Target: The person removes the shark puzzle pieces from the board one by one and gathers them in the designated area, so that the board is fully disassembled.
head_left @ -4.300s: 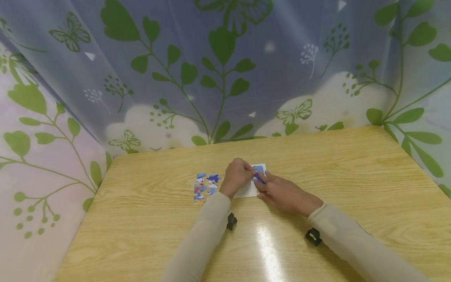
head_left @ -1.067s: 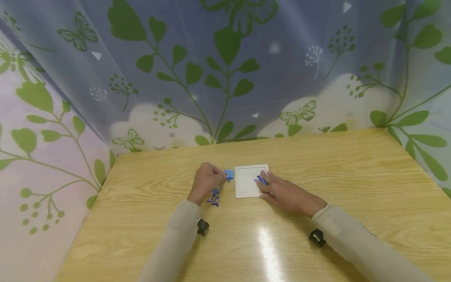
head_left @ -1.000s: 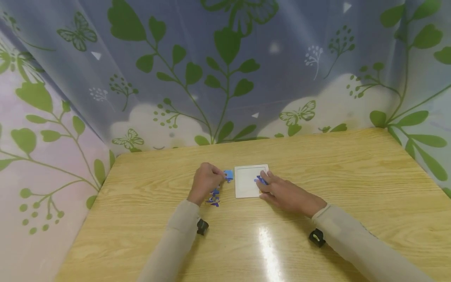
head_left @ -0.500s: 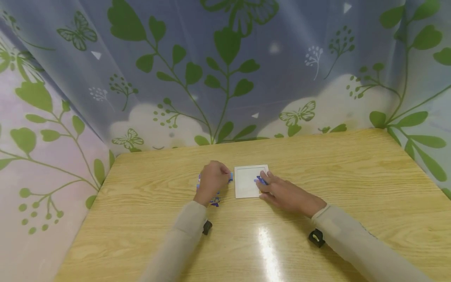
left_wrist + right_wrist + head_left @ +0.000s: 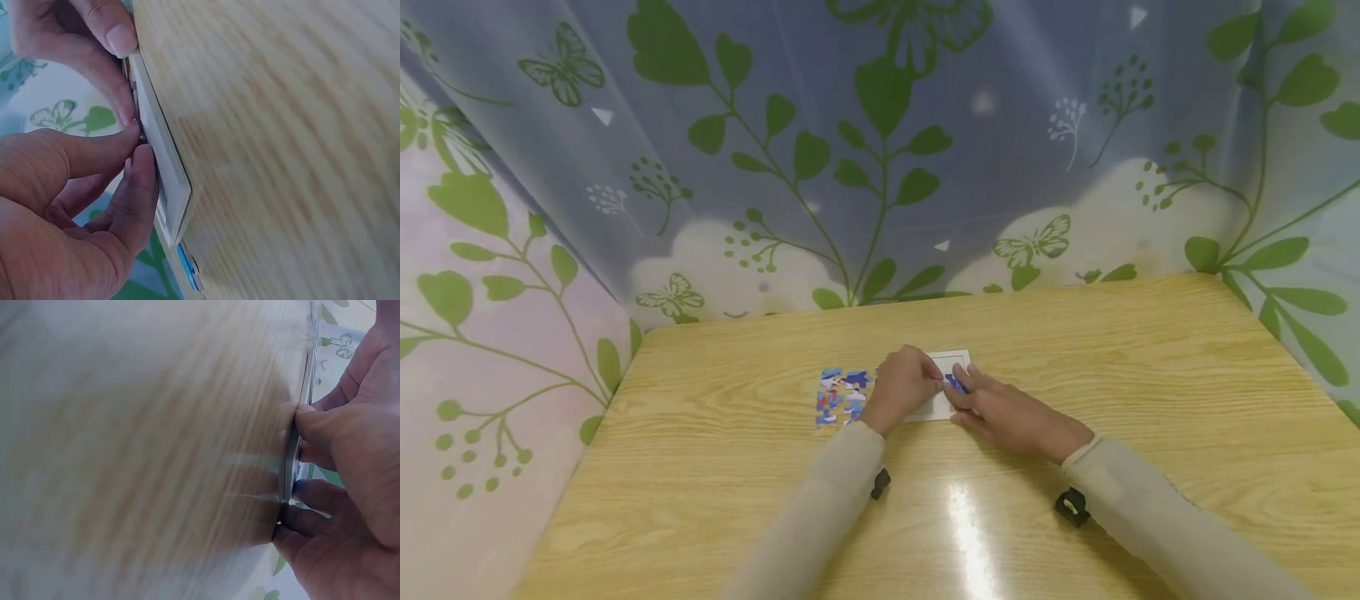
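In the head view a white square puzzle tray (image 5: pixel 935 412) lies on the table, holding a few blue pieces (image 5: pixel 955 383) at its right side. My left hand (image 5: pixel 904 385) reaches over the tray. In the left wrist view its thumb and forefinger pinch a small puzzle piece (image 5: pixel 141 135), seen edge-on and mostly hidden by the fingertips. My right hand (image 5: pixel 1011 417) rests over the tray's right edge, fingers spread on the rim and the pieces there. The right wrist view shows its fingertips (image 5: pixel 299 487) along the tray's side. Both hands' fingertips nearly meet over the tray.
Several loose jigsaw pieces (image 5: pixel 831 400), blue, white and red, lie left of the tray. The wooden table (image 5: pixel 715 492) runs back to a patterned curtain (image 5: pixel 760 208). A black wrist strap mount (image 5: pixel 1072 507) hangs under the right sleeve.
My left hand was at the loose pieces about a second ago. It has moved right to the tray with a piece pinched. My right hand has stayed on the tray's right side.
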Demonstrator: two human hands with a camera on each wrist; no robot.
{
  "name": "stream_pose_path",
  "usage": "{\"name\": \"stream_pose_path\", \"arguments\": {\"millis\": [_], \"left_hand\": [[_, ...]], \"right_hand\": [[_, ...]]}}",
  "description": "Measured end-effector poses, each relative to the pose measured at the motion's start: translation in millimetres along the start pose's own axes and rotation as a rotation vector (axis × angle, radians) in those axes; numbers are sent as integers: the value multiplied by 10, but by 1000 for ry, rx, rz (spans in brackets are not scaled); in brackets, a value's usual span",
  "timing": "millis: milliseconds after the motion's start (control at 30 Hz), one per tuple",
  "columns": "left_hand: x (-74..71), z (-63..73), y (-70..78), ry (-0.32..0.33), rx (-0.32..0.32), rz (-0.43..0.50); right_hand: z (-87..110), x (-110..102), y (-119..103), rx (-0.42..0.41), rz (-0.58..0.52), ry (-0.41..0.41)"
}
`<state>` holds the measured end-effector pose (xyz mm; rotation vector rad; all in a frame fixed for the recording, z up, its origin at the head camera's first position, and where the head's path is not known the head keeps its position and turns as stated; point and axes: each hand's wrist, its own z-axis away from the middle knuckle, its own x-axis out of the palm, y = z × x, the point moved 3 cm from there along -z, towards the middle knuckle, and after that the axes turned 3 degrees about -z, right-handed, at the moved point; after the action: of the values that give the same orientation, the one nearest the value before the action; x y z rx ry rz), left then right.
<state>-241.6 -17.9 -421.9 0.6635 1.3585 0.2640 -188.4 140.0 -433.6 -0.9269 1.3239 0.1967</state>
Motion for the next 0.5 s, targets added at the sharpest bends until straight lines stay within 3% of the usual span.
{"name": "stream_pose_path", "arguments": {"millis": [133, 500], "left_hand": [[30, -30, 15, 23, 17, -25], [12, -25, 54, 18, -29, -44]], "right_hand": [[-2, 9, 3, -10, -5, 0], [81, -3, -8, -16, 33, 12]]}}
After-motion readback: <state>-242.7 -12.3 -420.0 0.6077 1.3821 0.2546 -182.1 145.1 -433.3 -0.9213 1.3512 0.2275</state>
